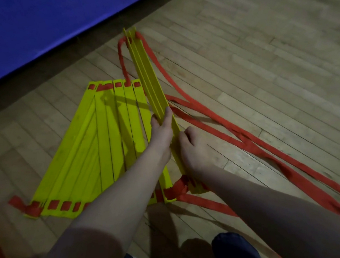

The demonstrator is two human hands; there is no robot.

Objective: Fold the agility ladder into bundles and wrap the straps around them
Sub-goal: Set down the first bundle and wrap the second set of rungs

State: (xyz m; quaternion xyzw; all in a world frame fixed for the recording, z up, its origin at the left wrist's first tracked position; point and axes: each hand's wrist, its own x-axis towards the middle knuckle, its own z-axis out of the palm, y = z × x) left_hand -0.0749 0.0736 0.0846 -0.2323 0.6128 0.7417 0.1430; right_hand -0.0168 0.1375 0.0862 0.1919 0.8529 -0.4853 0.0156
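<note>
A wooden floor (pixel 262 53) of narrow boards filled most of the frame, and a blue mat (pixel 24 28) covered the upper left corner. The agility ladder lay on the floor in the centre and left of the frame. Its larger part was a fan of yellow rungs (pixel 86 150) lying flat side by side, close together at the upper ends and more spread at the lower ends. Short red pieces of strap showed through the slots at both ends of these rungs.

Long red straps (pixel 252 146) ran loose over the floor from the centre down to the lower right edge, crossing one another in places. One strap made a loop beside the upper end of the bundle.

The bundle (pixel 147 71), a few yellow rungs standing on edge and pressed together, stretched from the upper centre down to the lower centre, just right of the flat rungs.

The left hand (pixel 161 132) gripped the bundle near its middle, with the thumb on the left side and the fingers on the right side. The right hand (pixel 195 149) was just below, its fingers curled around the right side of the bundle; the fingertips were hidden.

At the bottom edge were two dark blue shapes (pixel 233 249), shoes or knees, I could not tell.
</note>
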